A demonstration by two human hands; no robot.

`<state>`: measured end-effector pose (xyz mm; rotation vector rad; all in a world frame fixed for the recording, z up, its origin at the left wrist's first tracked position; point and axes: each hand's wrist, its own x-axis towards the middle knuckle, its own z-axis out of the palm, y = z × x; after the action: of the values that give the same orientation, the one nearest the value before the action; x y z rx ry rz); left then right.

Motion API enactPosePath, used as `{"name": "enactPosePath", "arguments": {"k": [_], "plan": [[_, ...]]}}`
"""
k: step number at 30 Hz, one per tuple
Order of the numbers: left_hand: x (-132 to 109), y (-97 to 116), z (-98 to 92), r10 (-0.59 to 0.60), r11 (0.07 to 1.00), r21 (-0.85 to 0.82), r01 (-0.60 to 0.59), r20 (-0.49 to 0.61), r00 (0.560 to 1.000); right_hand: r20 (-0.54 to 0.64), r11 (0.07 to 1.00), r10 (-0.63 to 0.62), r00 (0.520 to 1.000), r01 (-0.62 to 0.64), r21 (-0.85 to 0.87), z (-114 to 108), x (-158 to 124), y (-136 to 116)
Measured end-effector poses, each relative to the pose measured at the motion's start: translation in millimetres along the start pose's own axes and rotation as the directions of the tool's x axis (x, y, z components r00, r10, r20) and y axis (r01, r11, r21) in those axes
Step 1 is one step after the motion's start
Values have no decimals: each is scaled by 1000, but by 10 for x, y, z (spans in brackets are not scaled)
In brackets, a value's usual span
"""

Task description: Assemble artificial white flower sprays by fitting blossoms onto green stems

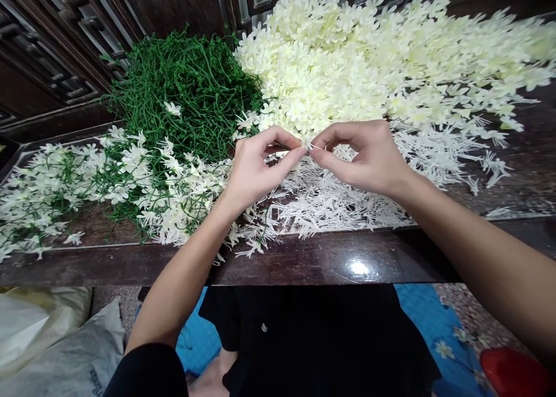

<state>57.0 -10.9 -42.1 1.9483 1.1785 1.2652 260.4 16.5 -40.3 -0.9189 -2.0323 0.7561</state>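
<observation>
Both hands meet above the middle of the dark wooden bench (330,258). The left hand (256,168) has its thumb and forefinger pinched together, and the right hand (367,159) does the same, so each grip is closed on the same small white flower piece (311,148), which is held between the two sets of fingertips. The piece is too small to show how its parts sit together. It is held just above a spread of white spiky plastic pieces (343,203) that lies on the bench under and in front of the hands. Behind the hands, to the right, a big heap of cream flower heads (373,55) covers much of the far side of the bench and touches the spiky pieces along its near edge. To the left of the heap, and touching it, is a tangled mound of green stems (191,87). In front of that mound, stems with white flowers on them (108,179) spread out to the left edge of the bench, reaching close to the left wrist. Below the bench edge are pale plastic bags (52,333) at the lower left, a blue patterned mat (419,319) on the floor, and a red object (516,374) in the lower right corner, cut off by the frame.
</observation>
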Motion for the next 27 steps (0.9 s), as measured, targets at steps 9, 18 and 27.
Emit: {"name": "enactPosePath", "arguments": {"k": [9, 18, 27], "plan": [[18, -25, -5, 19, 996, 83, -16, -36, 999, 95, 999, -17, 995, 14, 35, 1, 6, -40], [-10, 25, -9, 37, 999, 25, -38, 45, 998, 30, 999, 25, 999, -24, -29, 0, -1, -12], [-11, 36, -27, 68, 996, 54, -72, 80, 994, 66, 1000, 23, 998, -23, 0, -1, 2, -31]]}}
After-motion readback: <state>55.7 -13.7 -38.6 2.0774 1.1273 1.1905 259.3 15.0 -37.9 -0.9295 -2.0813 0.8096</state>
